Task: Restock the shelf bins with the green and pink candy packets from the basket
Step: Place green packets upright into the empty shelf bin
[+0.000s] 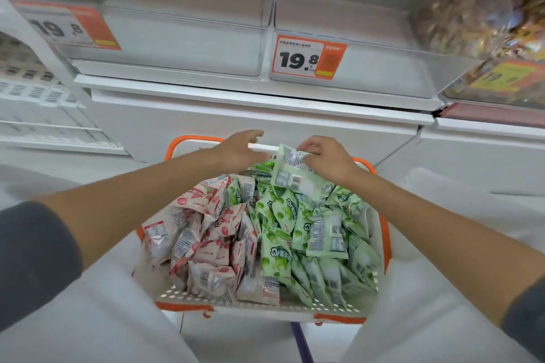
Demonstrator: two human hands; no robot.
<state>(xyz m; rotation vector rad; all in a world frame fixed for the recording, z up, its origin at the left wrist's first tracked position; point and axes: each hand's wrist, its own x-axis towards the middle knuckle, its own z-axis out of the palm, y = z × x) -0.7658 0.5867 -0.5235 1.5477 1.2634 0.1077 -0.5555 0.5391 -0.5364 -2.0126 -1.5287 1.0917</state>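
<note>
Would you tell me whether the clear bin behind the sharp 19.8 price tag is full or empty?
Empty, as far as the view shows: through the bin's clear front only its bare white floor is visible, nothing inside.

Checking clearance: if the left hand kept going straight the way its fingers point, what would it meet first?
Probably the white cabinet front behind the basket; the left hand seems to be above the basket's far rim, though depth is unclear.

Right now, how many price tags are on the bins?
3: the left tag upper left, the middle tag centre, the blurry right tag far right. Others may be hidden.
</note>
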